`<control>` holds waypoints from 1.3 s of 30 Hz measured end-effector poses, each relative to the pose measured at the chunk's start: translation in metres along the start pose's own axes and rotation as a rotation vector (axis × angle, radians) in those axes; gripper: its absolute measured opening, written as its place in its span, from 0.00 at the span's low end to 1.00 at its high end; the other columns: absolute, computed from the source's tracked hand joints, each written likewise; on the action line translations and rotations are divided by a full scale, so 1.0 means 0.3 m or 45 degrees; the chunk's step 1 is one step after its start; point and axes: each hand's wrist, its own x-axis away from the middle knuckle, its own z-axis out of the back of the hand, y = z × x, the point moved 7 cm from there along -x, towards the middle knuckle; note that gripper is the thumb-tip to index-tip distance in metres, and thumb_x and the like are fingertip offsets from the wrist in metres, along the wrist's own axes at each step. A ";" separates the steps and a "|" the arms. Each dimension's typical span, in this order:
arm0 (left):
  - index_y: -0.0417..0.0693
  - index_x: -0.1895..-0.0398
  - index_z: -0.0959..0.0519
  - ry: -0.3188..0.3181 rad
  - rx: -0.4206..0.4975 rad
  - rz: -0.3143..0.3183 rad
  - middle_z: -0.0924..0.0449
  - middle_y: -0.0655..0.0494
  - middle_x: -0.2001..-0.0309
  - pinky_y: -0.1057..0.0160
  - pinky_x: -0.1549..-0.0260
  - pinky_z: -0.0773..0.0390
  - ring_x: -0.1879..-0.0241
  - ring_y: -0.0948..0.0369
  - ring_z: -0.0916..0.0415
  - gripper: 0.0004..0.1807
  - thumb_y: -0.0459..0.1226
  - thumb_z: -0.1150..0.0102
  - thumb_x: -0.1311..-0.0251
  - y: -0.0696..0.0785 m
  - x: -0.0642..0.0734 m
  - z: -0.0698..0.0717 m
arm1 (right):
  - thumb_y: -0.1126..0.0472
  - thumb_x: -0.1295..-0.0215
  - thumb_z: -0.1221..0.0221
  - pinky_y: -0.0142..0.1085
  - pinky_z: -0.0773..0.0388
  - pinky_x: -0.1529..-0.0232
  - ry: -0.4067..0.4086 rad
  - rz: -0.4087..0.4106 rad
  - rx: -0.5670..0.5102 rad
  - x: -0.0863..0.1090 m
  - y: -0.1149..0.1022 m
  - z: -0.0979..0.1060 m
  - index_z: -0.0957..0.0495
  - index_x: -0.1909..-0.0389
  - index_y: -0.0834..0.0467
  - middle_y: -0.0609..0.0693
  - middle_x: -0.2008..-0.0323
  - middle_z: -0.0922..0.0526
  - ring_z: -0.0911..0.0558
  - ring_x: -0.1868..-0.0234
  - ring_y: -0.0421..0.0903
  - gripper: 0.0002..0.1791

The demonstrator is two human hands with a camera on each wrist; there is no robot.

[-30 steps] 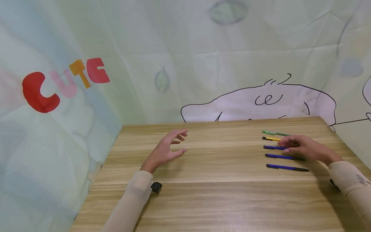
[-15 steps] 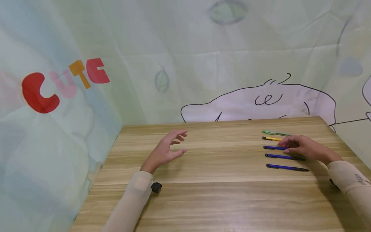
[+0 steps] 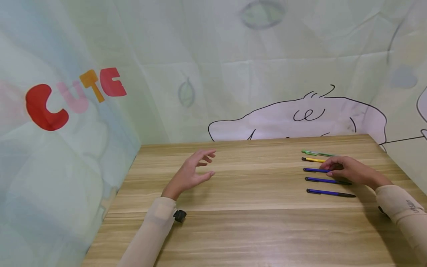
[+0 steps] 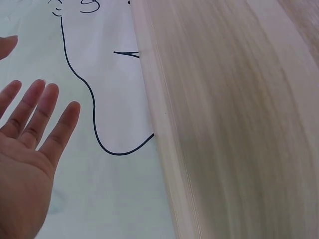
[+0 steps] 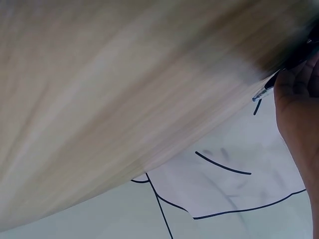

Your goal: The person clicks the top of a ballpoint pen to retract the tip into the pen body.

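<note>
My right hand is over a row of pens at the table's right side. Its thumb and fingers curl round the middle blue pen, which lies on the wood with its black far end hidden under the hand. Behind it are a yellow pen, partly covered by the fingers, and a green pen. Two more blue pens, one close by and one nearest the front, lie roughly parallel. My left hand holds nothing; its fingers spread apart above the table's left half, also in the left wrist view.
The wood-grain table ends at a back edge against a printed cloth wall with cartoon drawings. Another cloth side wall bearing coloured letters runs along the left edge. A black strap piece sits at my left wrist.
My right wrist and sleeve have shifted very slightly to the left, while the fingers stay at the middle blue pen. The left hand and the pens look unmoved.
</note>
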 end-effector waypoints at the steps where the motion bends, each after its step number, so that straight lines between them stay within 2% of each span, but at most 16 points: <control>1: 0.55 0.28 0.31 -0.002 0.003 0.004 0.24 0.54 0.40 0.50 0.45 0.18 0.44 0.52 0.23 0.36 0.35 0.29 0.40 0.001 0.000 0.000 | 0.62 0.31 0.36 0.26 0.23 0.53 0.000 -0.003 0.011 0.000 0.000 0.000 0.17 0.48 0.56 0.49 0.52 0.15 0.19 0.53 0.38 0.12; 9: 0.53 0.28 0.31 0.005 0.017 0.000 0.24 0.52 0.40 0.47 0.46 0.18 0.44 0.49 0.23 0.37 0.33 0.28 0.41 -0.004 -0.001 -0.002 | 0.63 0.32 0.36 0.26 0.23 0.52 0.019 0.010 0.074 -0.001 -0.007 0.009 0.15 0.51 0.55 0.48 0.52 0.14 0.20 0.53 0.34 0.10; 15: 0.56 0.28 0.31 -0.005 -0.003 0.010 0.24 0.55 0.40 0.50 0.45 0.18 0.44 0.52 0.23 0.36 0.35 0.29 0.40 0.000 -0.002 -0.002 | 0.63 0.31 0.36 0.26 0.24 0.51 0.032 0.002 0.116 0.005 -0.007 0.013 0.15 0.50 0.54 0.48 0.51 0.15 0.23 0.52 0.29 0.10; 20: 0.56 0.28 0.32 -0.010 -0.006 -0.001 0.25 0.55 0.39 0.50 0.45 0.18 0.44 0.52 0.23 0.36 0.36 0.30 0.39 0.004 -0.005 -0.002 | 0.63 0.30 0.37 0.27 0.24 0.52 0.043 0.002 0.137 0.008 -0.013 0.016 0.15 0.50 0.54 0.49 0.50 0.15 0.23 0.53 0.31 0.11; 28: 0.57 0.27 0.32 -0.006 -0.014 -0.007 0.25 0.55 0.39 0.52 0.45 0.18 0.44 0.55 0.23 0.36 0.36 0.30 0.39 0.004 -0.016 -0.006 | 0.66 0.28 0.41 0.30 0.22 0.55 0.071 0.018 0.141 0.006 -0.041 0.027 0.17 0.50 0.58 0.48 0.54 0.16 0.22 0.56 0.35 0.10; 31: 0.57 0.27 0.32 -0.009 -0.006 -0.005 0.25 0.51 0.39 0.51 0.45 0.18 0.44 0.54 0.23 0.36 0.37 0.30 0.39 0.003 -0.020 -0.008 | 0.67 0.27 0.42 0.29 0.22 0.55 0.068 0.002 0.134 0.003 -0.044 0.029 0.18 0.49 0.59 0.49 0.55 0.16 0.22 0.56 0.36 0.10; 39: 0.55 0.27 0.32 -0.012 0.001 -0.039 0.25 0.47 0.40 0.51 0.46 0.18 0.45 0.50 0.23 0.37 0.36 0.30 0.39 0.010 -0.023 -0.015 | 0.64 0.27 0.41 0.28 0.21 0.55 0.076 -0.007 0.095 0.012 -0.047 0.028 0.18 0.49 0.59 0.50 0.54 0.16 0.21 0.56 0.36 0.10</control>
